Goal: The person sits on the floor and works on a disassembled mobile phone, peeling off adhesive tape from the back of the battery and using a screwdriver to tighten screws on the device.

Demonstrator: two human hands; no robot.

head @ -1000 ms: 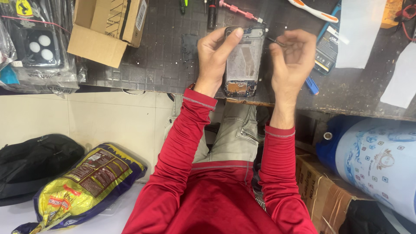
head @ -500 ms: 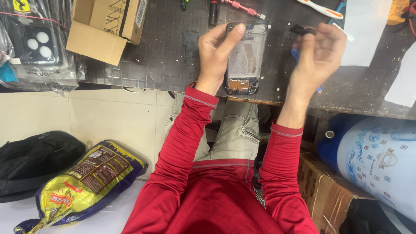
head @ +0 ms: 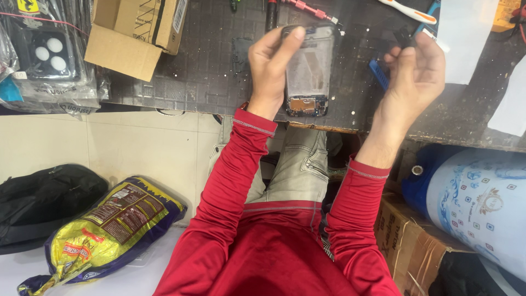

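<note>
Red-sleeved, our left hand grips the opened phone to steady it on the table; our right hand pinches a small dark part above.

Light was even and bright; the right hand was slightly motion-blurred, and edges beyond the dark mat bowed slightly.

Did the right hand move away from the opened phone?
Yes. The right hand has swung out to the right, off the opened phone, which the left hand holds over the dark mat.
</note>
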